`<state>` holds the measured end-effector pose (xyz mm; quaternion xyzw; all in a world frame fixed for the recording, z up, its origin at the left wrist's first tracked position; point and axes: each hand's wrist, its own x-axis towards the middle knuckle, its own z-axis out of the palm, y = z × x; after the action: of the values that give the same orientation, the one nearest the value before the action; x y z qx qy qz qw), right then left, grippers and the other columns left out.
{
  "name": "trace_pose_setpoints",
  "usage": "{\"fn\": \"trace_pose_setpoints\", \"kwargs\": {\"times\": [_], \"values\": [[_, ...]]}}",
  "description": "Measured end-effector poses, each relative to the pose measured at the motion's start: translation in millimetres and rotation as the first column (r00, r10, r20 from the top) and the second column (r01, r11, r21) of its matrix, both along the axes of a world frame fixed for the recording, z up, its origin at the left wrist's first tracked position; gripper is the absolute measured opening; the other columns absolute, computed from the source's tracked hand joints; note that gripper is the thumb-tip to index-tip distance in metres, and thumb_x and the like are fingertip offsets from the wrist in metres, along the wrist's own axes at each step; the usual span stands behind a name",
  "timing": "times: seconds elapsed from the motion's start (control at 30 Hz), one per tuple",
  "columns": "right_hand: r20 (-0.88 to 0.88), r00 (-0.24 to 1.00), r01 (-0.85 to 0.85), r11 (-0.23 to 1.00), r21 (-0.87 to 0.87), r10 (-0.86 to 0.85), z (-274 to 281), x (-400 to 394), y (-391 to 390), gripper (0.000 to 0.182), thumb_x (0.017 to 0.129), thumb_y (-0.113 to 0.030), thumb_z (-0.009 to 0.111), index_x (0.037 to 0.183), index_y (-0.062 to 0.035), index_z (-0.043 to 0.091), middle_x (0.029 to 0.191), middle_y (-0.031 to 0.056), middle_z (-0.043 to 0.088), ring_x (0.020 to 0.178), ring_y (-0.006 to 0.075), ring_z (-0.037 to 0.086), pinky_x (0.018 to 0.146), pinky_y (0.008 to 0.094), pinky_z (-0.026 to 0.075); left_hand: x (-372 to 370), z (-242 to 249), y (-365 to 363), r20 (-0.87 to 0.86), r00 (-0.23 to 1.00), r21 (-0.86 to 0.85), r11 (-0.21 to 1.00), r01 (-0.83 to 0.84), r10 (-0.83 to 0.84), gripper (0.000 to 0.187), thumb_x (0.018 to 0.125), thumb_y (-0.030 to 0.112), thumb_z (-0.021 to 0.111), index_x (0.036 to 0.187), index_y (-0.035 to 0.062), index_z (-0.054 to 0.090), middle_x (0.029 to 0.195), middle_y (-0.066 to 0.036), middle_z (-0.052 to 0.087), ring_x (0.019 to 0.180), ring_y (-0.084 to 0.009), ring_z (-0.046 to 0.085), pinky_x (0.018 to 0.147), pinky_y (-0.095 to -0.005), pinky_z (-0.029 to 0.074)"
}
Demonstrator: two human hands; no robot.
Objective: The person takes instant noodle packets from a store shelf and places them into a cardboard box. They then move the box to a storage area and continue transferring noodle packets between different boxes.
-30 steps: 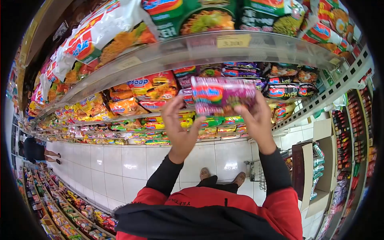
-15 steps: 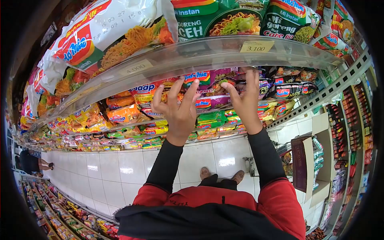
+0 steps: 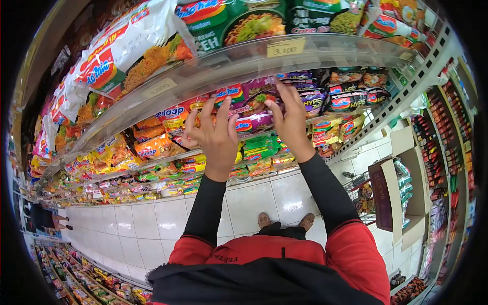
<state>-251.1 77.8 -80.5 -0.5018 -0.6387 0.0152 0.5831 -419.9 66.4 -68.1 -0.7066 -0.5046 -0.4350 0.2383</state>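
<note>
A purple noodle packet (image 3: 256,99) with a red and green logo stands on the second shelf level, between my two hands. My left hand (image 3: 217,145) is at its left end, with its fingers spread and the tips over the logo. At the right end is my right hand (image 3: 292,122), its thumb stretched towards the packet's food picture and its fingers pointing up. Both hands are open, fingertips right at the packet. Purple-black packets (image 3: 311,99) sit just right of my right hand, and yellow-orange packets (image 3: 172,116) are left of my left hand.
Above the hands runs a clear shelf lip (image 3: 213,66) with price tags, with large noodle packs (image 3: 254,23) behind it. A perforated metal upright (image 3: 391,96) bounds the shelf. An open carton (image 3: 412,223) stands at right. A person (image 3: 43,217) is far left.
The shelf has shifted left and slightly up in view, and my hands have moved left with it. They stay spread around the purple packet.
</note>
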Motion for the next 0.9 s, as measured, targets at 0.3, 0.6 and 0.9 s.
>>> {"fn": "trace_pose_setpoints", "kwargs": {"times": [0.3,0.6,0.9], "values": [[-0.225,0.956,0.169,0.980,-0.109,-0.190,-41,110,-138,0.043,0.082,-0.003,0.060,0.123,0.0005,0.049,0.111,0.0146,0.055,0.100,0.0232,0.055,0.079,0.0310,0.047,28,-15,-6,0.073,0.989,0.077,0.989,0.126,-0.132,0.059,0.073,0.032,0.075,0.123,0.0107,0.052,0.133,-0.016,0.029,0.125,-0.0358,0.020,0.103,-0.0511,0.018],[-0.135,0.442,0.849,0.462,-0.255,-0.887,-76,377,-347,0.029,0.085,-0.004,0.055,0.113,0.0011,0.056,0.093,0.0096,0.064,0.087,0.0174,0.061,0.075,0.0285,0.049,93,-13,-4,0.067,0.993,0.229,0.970,0.083,-0.100,0.069,0.079,0.037,0.069,0.132,0.0041,0.039,0.139,-0.023,0.017,0.129,-0.0393,0.014,0.104,-0.0547,0.015],[0.384,0.547,0.617,0.049,-0.785,-0.744,-245,581,-403,0.029,0.080,-0.018,0.063,0.102,0.0014,0.063,0.077,0.0116,0.065,0.071,0.0217,0.063,0.063,0.0338,0.049,103,-32,27,0.036,0.985,0.320,0.932,-0.172,0.170,0.079,0.088,0.045,0.054,0.135,-0.0069,0.018,0.134,-0.030,0.014,0.120,-0.0420,0.022,0.099,-0.0556,0.018]]}}
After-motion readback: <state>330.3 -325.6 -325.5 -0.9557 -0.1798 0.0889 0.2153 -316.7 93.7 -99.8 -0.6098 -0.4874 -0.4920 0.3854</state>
